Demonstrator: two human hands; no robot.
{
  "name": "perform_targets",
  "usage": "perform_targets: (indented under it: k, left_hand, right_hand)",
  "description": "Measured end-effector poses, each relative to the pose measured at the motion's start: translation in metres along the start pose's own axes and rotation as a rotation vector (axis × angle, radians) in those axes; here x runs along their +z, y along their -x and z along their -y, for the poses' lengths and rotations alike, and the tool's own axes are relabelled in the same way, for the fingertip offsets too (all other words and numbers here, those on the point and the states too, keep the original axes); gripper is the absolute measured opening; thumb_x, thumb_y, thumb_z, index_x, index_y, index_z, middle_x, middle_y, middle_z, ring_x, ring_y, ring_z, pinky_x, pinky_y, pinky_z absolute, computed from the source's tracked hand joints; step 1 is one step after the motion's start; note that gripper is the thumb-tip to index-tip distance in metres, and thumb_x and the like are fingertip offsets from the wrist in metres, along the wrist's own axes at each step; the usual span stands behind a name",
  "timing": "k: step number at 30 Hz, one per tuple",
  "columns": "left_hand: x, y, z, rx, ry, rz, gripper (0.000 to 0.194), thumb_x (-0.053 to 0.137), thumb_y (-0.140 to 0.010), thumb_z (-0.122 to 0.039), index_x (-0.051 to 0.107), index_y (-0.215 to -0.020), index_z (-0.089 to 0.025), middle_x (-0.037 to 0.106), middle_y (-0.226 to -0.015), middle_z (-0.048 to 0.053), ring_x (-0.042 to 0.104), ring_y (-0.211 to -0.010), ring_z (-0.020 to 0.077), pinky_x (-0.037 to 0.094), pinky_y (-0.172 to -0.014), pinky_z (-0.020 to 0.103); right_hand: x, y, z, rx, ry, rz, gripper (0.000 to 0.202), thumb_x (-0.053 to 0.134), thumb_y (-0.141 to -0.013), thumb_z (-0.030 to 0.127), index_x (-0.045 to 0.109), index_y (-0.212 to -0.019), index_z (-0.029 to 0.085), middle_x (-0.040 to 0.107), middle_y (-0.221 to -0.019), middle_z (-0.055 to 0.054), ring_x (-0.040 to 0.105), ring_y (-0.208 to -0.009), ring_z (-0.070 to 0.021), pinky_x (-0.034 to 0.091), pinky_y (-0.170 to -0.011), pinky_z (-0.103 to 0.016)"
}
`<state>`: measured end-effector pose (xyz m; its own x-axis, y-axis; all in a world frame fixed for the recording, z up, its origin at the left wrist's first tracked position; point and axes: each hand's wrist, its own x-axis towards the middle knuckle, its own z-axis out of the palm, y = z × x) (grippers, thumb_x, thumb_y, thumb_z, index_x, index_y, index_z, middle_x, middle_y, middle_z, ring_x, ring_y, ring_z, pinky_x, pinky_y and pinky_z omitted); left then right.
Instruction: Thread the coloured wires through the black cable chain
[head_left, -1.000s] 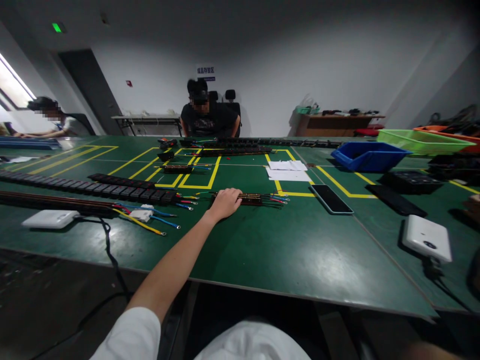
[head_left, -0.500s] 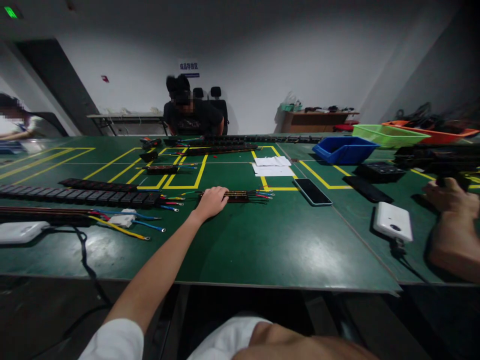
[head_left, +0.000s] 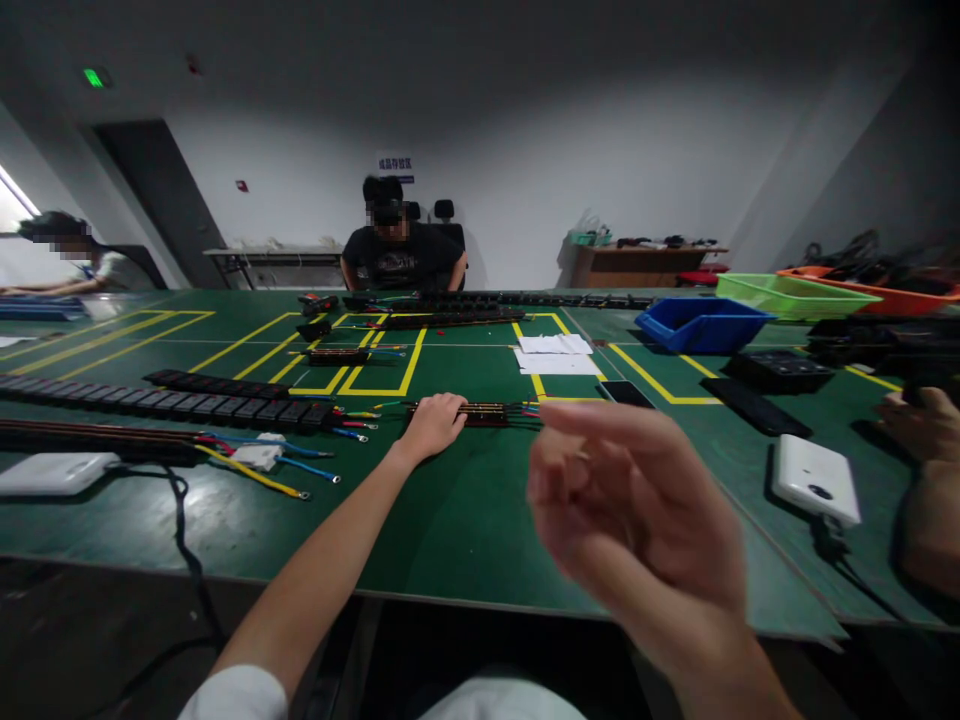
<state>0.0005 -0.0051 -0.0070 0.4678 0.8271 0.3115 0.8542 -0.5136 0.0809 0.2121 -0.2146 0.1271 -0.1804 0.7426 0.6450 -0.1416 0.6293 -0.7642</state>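
The strip (head_left: 487, 414) lies on the counter (head_left: 465, 540), under the left hand (head_left: 433, 425) and out toward its three o'clock. Copper-coloured bars are in place along its face; the wires (head_left: 523, 408) at that end look loose, so joining or tidying them would seem to be left, a judgement only. A shorter strip (head_left: 337, 356) lies at ten o'clock from the left hand, its wires free too.

The left hand lies palm down with fingers bent over the strip; whether it grips or merely presses, I cannot tell. It hides the strip's near-left part. The right hand (head_left: 637, 510), at four o'clock, is half curled and blurred, so anything small inside it cannot be made out. It covers part of the phone (head_left: 628, 393) and the wire tips.
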Motion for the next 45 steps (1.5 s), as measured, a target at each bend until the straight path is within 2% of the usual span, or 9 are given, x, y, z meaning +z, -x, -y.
perform_targets:
  k: [3,7,12,15,19,24,34,39,45]
  left_hand:
    - [-0.001,0.001,0.000,0.013,-0.009,-0.021,0.027,0.043,-0.101,-0.031,0.059,-0.119,-0.020,0.067,-0.121,0.008,0.061,-0.111,0.0239,0.045,-0.099,0.041]
    - [-0.004,0.001,0.001,-0.005,0.034,-0.010,0.030,0.040,-0.102,-0.032,0.059,-0.121,-0.021,0.067,-0.123,0.008,0.060,-0.115,0.0228,0.045,-0.102,0.043]
    - [-0.003,0.001,0.005,-0.020,0.079,0.011,0.033,0.041,-0.101,-0.034,0.059,-0.125,-0.021,0.066,-0.126,0.006,0.060,-0.117,0.0220,0.045,-0.105,0.043]
    - [-0.003,0.000,0.006,-0.008,0.064,0.002,0.033,0.040,-0.101,-0.035,0.060,-0.124,-0.021,0.067,-0.125,0.007,0.060,-0.116,0.0226,0.045,-0.104,0.044]
    - [-0.005,0.001,0.006,-0.018,0.070,0.023,0.034,0.039,-0.101,-0.035,0.059,-0.125,-0.021,0.066,-0.126,0.007,0.060,-0.119,0.0229,0.045,-0.105,0.045]
    - [-0.010,0.002,0.003,-0.026,0.083,0.044,0.035,0.038,-0.101,-0.035,0.058,-0.127,-0.022,0.065,-0.128,0.008,0.059,-0.120,0.0238,0.044,-0.106,0.046]
    - [-0.014,0.003,-0.001,-0.041,0.075,0.051,0.034,0.038,-0.101,-0.033,0.058,-0.126,-0.023,0.066,-0.128,0.008,0.060,-0.120,0.0237,0.045,-0.106,0.046]
    - [-0.013,0.002,0.000,-0.045,0.080,0.054,0.034,0.040,-0.101,-0.034,0.059,-0.126,-0.022,0.066,-0.127,0.008,0.060,-0.119,0.0235,0.045,-0.106,0.045]
    - [-0.011,0.002,0.002,-0.025,0.046,0.025,0.032,0.040,-0.101,-0.034,0.059,-0.124,-0.023,0.067,-0.124,0.008,0.061,-0.116,0.0244,0.046,-0.103,0.044]
  right_hand:
    - [-0.028,-0.043,-0.046,-0.014,0.116,-0.019,0.039,0.060,-0.091,0.027,0.057,-0.130,0.028,0.055,-0.088,-0.001,0.048,-0.063,-0.0113,0.041,-0.048,-0.023]
    - [-0.090,-0.079,-0.135,0.138,0.336,-0.161,0.032,0.058,-0.083,0.031,0.060,-0.114,0.021,0.054,-0.083,0.001,0.048,-0.057,-0.0101,0.039,-0.049,-0.023]
    - [-0.144,-0.063,-0.220,0.278,0.747,-0.417,0.024,0.051,-0.077,0.025,0.063,-0.096,0.017,0.060,-0.075,-0.002,0.053,-0.062,-0.0164,0.042,-0.062,-0.030]
    - [-0.153,-0.045,-0.243,0.299,0.932,-0.280,0.027,0.048,-0.082,0.023,0.067,-0.100,0.018,0.063,-0.078,-0.004,0.058,-0.071,-0.0196,0.043,-0.069,-0.031]
    - [-0.152,-0.037,-0.252,0.306,1.084,-0.071,0.027,0.046,-0.090,0.019,0.071,-0.102,0.018,0.067,-0.093,-0.008,0.062,-0.088,-0.0207,0.044,-0.080,-0.030]
    - [-0.145,-0.036,-0.254,0.310,1.172,0.064,0.030,0.049,-0.091,0.013,0.073,-0.109,0.018,0.068,-0.101,-0.009,0.061,-0.099,-0.0217,0.043,-0.089,-0.030]
    - [-0.145,-0.037,-0.251,0.232,1.203,0.008,0.027,0.049,-0.099,0.030,0.073,-0.107,0.020,0.067,-0.109,-0.011,0.060,-0.102,-0.0244,0.042,-0.095,-0.036]
    - [-0.143,-0.035,-0.253,0.316,1.187,0.062,0.025,0.052,-0.098,0.029,0.074,-0.107,0.021,0.067,-0.107,-0.010,0.059,-0.105,-0.0243,0.043,-0.094,-0.034]
    - [-0.139,-0.039,-0.248,0.202,1.177,-0.020,0.030,0.041,-0.101,0.025,0.069,-0.111,0.019,0.071,-0.110,-0.010,0.060,-0.103,-0.0242,0.043,-0.093,-0.034]
